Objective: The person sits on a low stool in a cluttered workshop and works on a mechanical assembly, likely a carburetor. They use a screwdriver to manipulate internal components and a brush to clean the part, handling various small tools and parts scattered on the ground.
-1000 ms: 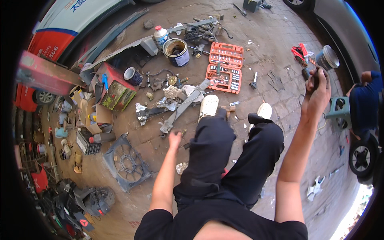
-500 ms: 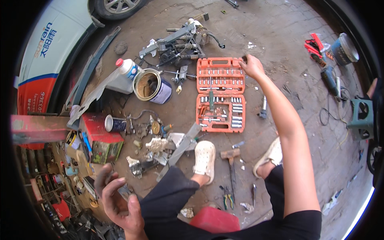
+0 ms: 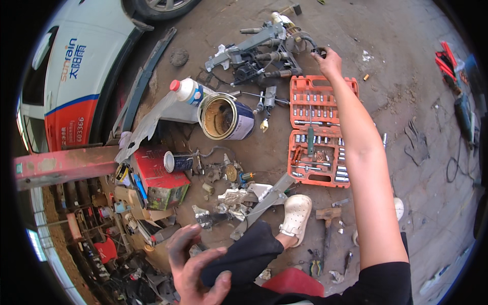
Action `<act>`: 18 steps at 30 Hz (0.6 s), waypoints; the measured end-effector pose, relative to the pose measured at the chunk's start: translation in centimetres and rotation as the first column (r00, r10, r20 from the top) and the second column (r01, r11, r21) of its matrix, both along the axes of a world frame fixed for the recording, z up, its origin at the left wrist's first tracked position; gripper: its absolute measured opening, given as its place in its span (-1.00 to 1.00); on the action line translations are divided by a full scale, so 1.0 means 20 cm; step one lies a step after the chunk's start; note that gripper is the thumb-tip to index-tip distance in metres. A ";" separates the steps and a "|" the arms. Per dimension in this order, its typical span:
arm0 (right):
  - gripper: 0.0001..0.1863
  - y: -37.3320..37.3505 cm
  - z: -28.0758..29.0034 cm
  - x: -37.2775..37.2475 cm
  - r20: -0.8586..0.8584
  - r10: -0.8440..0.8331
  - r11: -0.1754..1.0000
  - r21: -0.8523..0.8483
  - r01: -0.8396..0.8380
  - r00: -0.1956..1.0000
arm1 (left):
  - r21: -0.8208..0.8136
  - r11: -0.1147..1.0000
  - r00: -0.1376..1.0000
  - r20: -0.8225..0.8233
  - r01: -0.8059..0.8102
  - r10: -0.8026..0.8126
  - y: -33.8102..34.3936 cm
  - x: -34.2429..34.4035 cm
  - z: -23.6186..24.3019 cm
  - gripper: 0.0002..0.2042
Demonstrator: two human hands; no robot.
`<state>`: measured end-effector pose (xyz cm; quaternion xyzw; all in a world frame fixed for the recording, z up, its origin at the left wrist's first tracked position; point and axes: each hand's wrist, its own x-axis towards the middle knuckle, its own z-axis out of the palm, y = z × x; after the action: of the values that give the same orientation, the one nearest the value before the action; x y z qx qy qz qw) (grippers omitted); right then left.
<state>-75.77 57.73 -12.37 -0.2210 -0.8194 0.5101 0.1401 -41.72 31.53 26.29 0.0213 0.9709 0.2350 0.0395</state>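
My right hand is closed on a small dark object I cannot make out, beside the curved hose of a greasy metal assembly. Below it lies an open orange socket case, partly covered by my forearm, with a green-handled screwdriver across it. My left hand, fingertips dirty, is raised with fingers spread and nothing held, over my dark-trousered leg. A large open tin and a white red-capped bottle stand left of the case.
A white-and-red car and metal strips are at upper left. Red boxes, scrap parts and clutter fill the lower left. A hammer, pliers and my shoe are below the case. A glove and power tool lie right.
My view has swung forward over the parts. My right hand has reached from the right side to beside the assembly, above the case; my left hand has risen, fingers spread.
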 end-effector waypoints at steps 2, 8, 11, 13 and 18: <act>-0.67 0.16 0.15 -0.05 -0.142 0.014 0.972 0.233 0.020 0.990 | -0.047 0.987 0.988 0.024 0.154 -0.153 -0.03 0.01 0.02 -0.65; -0.68 0.33 0.85 0.12 -0.210 0.046 0.960 0.280 0.015 0.977 | 0.040 0.926 0.925 0.043 0.375 -0.377 -0.15 0.20 0.10 -0.65; -0.67 0.40 0.87 0.33 -0.045 0.146 0.925 0.360 -0.120 0.988 | 0.103 0.915 0.919 0.017 0.391 -0.395 -0.18 0.28 0.11 -0.66; -0.64 0.41 0.77 0.47 0.072 0.097 0.896 0.427 -0.119 0.993 | 0.085 0.920 0.924 -0.004 0.382 -0.383 -0.19 0.32 0.11 -0.68; -0.58 0.44 0.42 0.61 0.153 0.017 0.942 0.328 -0.067 0.988 | -0.006 0.921 0.920 0.057 0.389 -0.388 -0.17 0.32 0.10 -0.63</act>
<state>-63.50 66.50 -3.90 -0.2139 -0.9063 0.3497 0.1032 -35.33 28.18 28.35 0.2068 0.9480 0.2145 0.1120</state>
